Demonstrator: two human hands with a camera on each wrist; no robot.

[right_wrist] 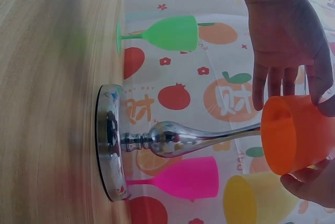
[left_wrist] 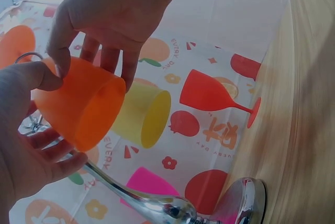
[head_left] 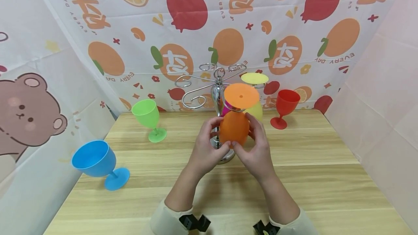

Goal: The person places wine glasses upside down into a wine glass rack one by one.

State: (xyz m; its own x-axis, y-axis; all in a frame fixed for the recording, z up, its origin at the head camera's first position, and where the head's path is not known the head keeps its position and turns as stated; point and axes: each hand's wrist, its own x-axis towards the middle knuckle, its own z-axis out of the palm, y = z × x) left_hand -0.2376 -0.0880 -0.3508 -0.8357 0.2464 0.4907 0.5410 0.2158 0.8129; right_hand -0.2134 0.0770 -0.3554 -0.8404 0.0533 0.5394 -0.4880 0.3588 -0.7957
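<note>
My left hand (head_left: 209, 146) and right hand (head_left: 258, 149) hold an orange plastic goblet (head_left: 234, 128) from both sides, fingers around the bowl and thumbs meeting at its near side. The goblet is upside down, its round foot (head_left: 241, 96) on top over a curled arm of a silver metal rack (head_left: 218, 95). In the left wrist view the bowl's open rim (left_wrist: 102, 114) faces the tabletop. Beside it a yellow goblet (right_wrist: 256, 198) hangs upside down from another rack arm. The orange goblet's stem is hidden in the head view.
A blue goblet (head_left: 94, 159) and a green goblet (head_left: 146, 114) stand upright on the left of the wooden table (head_left: 310, 177). A red goblet (head_left: 287, 102) stands at the back right, and a pink goblet (right_wrist: 193, 178) behind the rack. Printed cloth (head_left: 202, 42) hangs behind.
</note>
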